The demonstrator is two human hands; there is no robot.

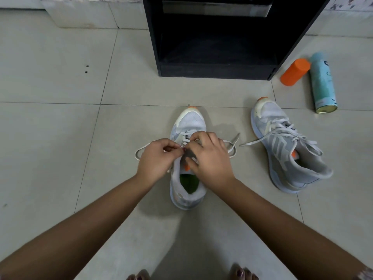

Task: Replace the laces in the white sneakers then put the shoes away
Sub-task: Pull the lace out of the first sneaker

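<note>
pinching lace (136, 154) above sneaker (188, 123), left hand (156, 160), right hand (210, 158) seemingly pinching it too

Looks like a home, down at floor level. Pale tile floor (50, 128), a black open cabinet (218, 71) standing on it, sneakers (282, 142) and two cans (323, 85) lying loose on the tiles.

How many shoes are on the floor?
2. One white sneaker stands in the middle, where the left hand and right hand hold its lace. The other sneaker lies to its right, near the blue spray can. None looks hidden.
</note>
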